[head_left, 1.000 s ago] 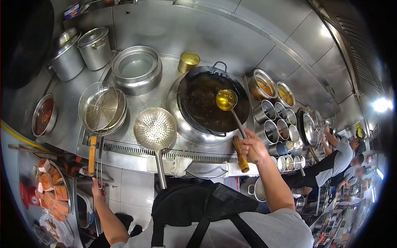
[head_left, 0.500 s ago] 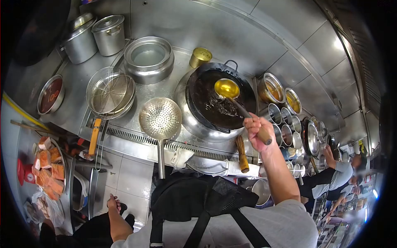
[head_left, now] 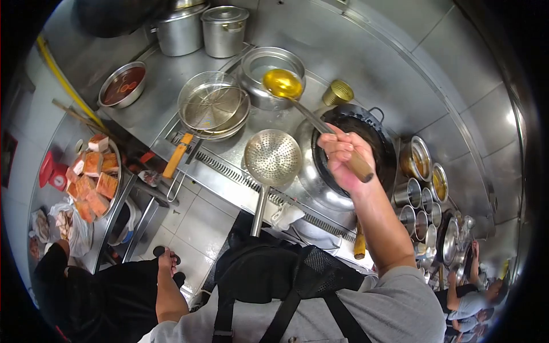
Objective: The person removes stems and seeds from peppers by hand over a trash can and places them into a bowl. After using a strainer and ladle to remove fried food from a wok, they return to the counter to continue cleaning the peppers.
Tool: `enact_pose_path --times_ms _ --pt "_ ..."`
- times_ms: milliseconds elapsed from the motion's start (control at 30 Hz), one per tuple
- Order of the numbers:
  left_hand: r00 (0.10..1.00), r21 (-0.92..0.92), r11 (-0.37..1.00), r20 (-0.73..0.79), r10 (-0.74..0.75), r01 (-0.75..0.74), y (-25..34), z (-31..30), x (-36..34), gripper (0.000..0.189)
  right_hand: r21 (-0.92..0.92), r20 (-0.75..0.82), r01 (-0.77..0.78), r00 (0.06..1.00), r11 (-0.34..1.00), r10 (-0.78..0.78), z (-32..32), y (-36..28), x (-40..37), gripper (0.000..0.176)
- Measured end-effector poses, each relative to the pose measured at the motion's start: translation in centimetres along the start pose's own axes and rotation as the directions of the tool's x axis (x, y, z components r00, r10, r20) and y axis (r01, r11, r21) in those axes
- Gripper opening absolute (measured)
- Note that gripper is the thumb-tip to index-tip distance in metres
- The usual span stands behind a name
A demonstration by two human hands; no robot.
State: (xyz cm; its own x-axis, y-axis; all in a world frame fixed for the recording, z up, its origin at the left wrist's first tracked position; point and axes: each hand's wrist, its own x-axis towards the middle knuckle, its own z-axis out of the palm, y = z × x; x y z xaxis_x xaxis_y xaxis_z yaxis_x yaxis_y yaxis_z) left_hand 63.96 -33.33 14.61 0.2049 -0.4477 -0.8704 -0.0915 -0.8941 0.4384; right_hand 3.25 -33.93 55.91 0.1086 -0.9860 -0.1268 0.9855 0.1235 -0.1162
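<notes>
My right hand [head_left: 347, 157] is closed around the wooden handle of a ladle [head_left: 306, 114]. Its bowl holds yellow oil [head_left: 283, 83] and is seen over the rim of a wide metal pot [head_left: 251, 94]. Beneath my right forearm sits a dark wok [head_left: 382, 150], partly hidden. A perforated strainer [head_left: 273, 158] rests on the stove with its handle toward me. Low at my side, my left hand [head_left: 167, 262] hangs with fingers curled and nothing visible in them. Dark shoes show near it.
Wire strainers [head_left: 213, 106] lie over a bowl left of the pot. A basin of red liquid [head_left: 123, 84] and lidded pots [head_left: 225, 34] stand behind. Meat chunks [head_left: 94, 171] fill a tray at left. A person in black [head_left: 108, 297] stands close by; metal containers [head_left: 407, 193] line the right.
My right hand has lifted the oil-filled ladle away from the wok and carried it left to the metal pot. The view has turned, shifting the surroundings rightward. My left hand stays low.
</notes>
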Motion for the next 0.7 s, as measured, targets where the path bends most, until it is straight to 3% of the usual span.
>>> enact_pose_path --times_ms 67,167,200,267,300,333,400,467,600,633,667,700 --pt "1.000 0.008 1.000 -0.011 0.027 -0.027 0.5 -0.6 -0.7 0.049 0.011 -0.001 -0.077 0.997 0.997 0.077 -0.9 1.3 3.2 0.038" --pt "0.997 0.000 0.997 -0.012 0.080 -0.080 0.7 -1.5 -1.4 0.048 -0.186 -0.118 -0.134 0.987 0.973 0.113 -2.5 2.7 7.5 0.049" --pt "0.997 -0.001 0.997 -0.020 0.078 -0.078 0.6 -1.8 -1.5 0.048 -0.472 -0.290 -0.141 0.957 0.870 -0.002 -2.4 3.6 8.6 0.065" --pt "0.998 0.008 0.998 -0.018 0.059 -0.059 0.3 -2.1 -1.1 0.050 -0.857 -0.335 -0.290 0.942 0.426 -0.033 -4.4 5.1 10.1 0.085" --pt "0.998 -0.006 0.998 -0.018 0.057 -0.057 -0.1 -2.2 -1.1 0.050 -0.930 -0.322 -0.300 0.944 0.214 -0.078 -4.6 5.9 9.8 0.089" --pt "0.998 -0.011 0.999 -0.021 0.051 -0.051 -0.5 -2.2 -0.9 0.050 -0.929 -0.325 -0.304 0.943 0.212 -0.072 -5.1 6.0 9.5 0.089" --pt "1.000 0.026 1.000 -0.016 0.003 -0.003 -1.2 -1.8 -0.5 0.049 -0.963 -0.187 -0.214 0.969 -0.167 -0.162 -6.6 5.0 8.2 0.083" --pt "1.000 0.030 0.999 -0.008 -0.015 0.015 -1.9 -1.0 -0.2 0.048 -0.964 -0.156 -0.195 0.966 -0.180 -0.208 -6.5 3.8 5.6 0.082" --pt "0.998 0.087 0.995 0.021 -0.052 0.050 -2.3 0.8 0.3 0.046 -0.966 -0.108 -0.208 0.868 -0.156 -0.485 -5.2 0.5 -1.1 0.083" --pt "0.997 0.106 0.992 0.031 -0.066 0.062 -2.2 1.5 0.5 0.046 -0.945 -0.078 -0.238 0.827 -0.222 -0.557 -5.0 -0.3 -2.8 0.083" --pt "0.997 0.126 0.991 0.054 -0.061 0.053 -1.9 2.2 0.7 0.046 -0.886 -0.167 -0.389 0.775 -0.252 -0.610 -5.6 -2.1 -4.7 0.083" --pt "0.996 0.126 0.990 0.054 -0.072 0.065 -1.6 2.7 1.1 0.046 -0.837 -0.088 -0.419 0.736 -0.351 -0.671 -8.2 -4.1 -6.6 0.083"
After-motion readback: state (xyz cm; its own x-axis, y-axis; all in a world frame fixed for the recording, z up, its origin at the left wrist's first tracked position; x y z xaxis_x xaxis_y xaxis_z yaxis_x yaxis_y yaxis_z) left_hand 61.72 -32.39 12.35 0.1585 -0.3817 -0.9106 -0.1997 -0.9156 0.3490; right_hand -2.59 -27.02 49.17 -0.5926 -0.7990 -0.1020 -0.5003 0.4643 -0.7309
